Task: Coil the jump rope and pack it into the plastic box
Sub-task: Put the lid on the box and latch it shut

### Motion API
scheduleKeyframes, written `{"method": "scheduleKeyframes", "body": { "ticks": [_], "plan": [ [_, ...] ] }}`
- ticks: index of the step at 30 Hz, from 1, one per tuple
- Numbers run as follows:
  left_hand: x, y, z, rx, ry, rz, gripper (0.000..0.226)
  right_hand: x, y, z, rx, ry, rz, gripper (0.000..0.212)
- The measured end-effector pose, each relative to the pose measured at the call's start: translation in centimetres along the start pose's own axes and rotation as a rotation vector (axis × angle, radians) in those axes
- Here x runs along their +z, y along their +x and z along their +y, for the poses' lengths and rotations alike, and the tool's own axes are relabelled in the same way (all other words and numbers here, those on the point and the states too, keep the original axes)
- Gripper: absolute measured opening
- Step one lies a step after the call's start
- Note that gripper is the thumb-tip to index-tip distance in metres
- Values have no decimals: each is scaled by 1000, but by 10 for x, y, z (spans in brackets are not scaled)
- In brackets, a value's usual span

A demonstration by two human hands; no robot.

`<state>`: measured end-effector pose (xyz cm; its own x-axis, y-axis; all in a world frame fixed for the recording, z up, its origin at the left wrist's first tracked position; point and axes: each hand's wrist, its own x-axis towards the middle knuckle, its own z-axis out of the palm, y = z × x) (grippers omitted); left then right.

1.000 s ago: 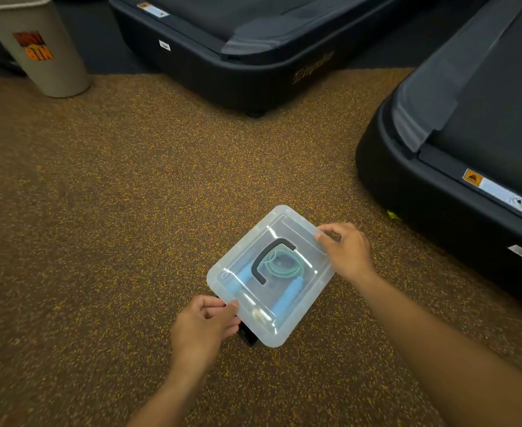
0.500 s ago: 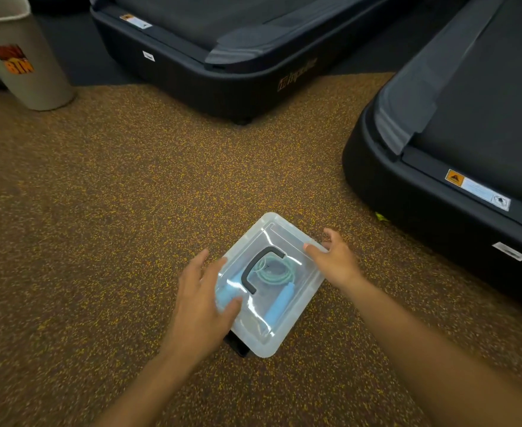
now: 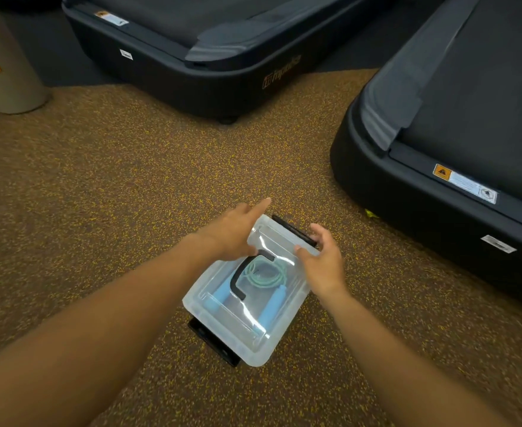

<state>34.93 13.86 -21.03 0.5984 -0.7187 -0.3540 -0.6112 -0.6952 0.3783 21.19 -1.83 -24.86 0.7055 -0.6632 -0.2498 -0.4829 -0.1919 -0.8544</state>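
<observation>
At box (image 3: 247, 331) far end | left hand (image 3: 232, 232) flat on lid (image 3: 272, 241) | right hand (image 3: 324, 263) grips black latch (image 3: 293, 231) | rope (image 3: 262, 274) coiled inside

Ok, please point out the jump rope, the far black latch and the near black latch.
jump rope (image 3: 261, 274): head view, green coil.
far black latch (image 3: 295, 231): head view, middle of bar.
near black latch (image 3: 212, 342): head view, flap's middle.

A: What's up at twelve o'clock?
B: A black treadmill (image 3: 210, 57), its rear end resting on the brown, yellow-flecked rubber floor (image 3: 130, 186).
A: And at two o'clock?
B: A second treadmill (image 3: 456, 143), with a warning sticker (image 3: 464, 184) on its side rail.
A: Ten o'clock?
B: A grey bin (image 3: 4, 69) bearing an orange logo.
</observation>
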Motion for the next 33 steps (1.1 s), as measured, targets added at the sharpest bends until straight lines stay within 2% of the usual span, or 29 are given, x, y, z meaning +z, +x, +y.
{"method": "scheduleKeyframes", "body": {
  "ticks": [5,9,12,17,21,23,30,33],
  "plan": [
    [-15,17,7,-58,104,-170,109,0,-5,-1,-60,-101,35,46],
    [-28,31,20,-123,267,-308,108,0,-8,0,-101,-222,13,51],
    [-34,37,24,-164,224,-362,109,-5,-9,-1,-75,-276,-10,56],
    [-35,45,19,-158,100,-366,110,-10,-10,3,-33,-240,-52,60],
    [-34,46,18,-148,94,-359,108,-10,-20,9,11,-143,-205,96],
    [-33,45,14,-133,92,-345,107,-10,-22,14,15,-114,-231,105],
    [-30,44,5,-82,102,-288,101,-6,-18,20,50,-4,-217,111],
    [-29,45,7,-61,114,-281,98,-6,-16,23,45,13,-225,106]
  ]
}}
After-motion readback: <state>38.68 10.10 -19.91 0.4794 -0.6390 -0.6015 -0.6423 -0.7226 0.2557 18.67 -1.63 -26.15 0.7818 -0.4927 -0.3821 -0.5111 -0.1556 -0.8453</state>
